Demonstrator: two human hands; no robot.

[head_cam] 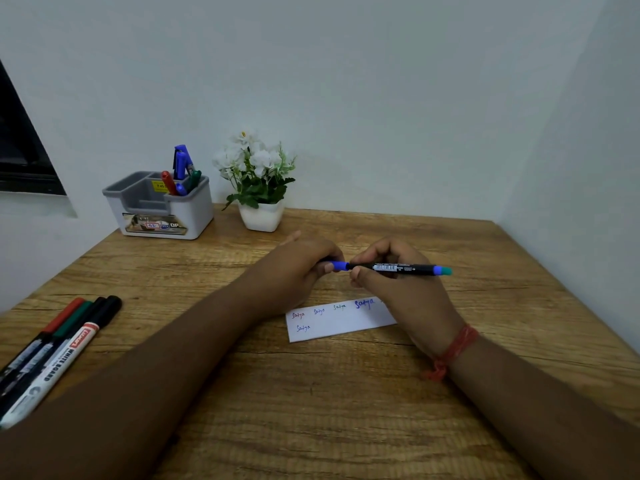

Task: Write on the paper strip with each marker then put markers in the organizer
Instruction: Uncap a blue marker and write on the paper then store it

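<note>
A black-bodied blue marker [398,268] lies level above the table, held at both ends of its front half. My right hand [391,282] grips its barrel. My left hand [298,268] pinches the blue cap [341,266] at the marker's left end. Below the hands lies the white paper strip [339,322] with several small handwritten words in red, blue and green. The grey and white organizer [162,206] stands at the back left with several markers upright in its right compartment. Several more markers [59,344] lie side by side at the table's left edge.
A white pot of artificial white flowers [258,188] stands beside the organizer at the back. The wooden table [311,410] meets white walls behind and to the right. A dark window frame [20,147] is at the far left.
</note>
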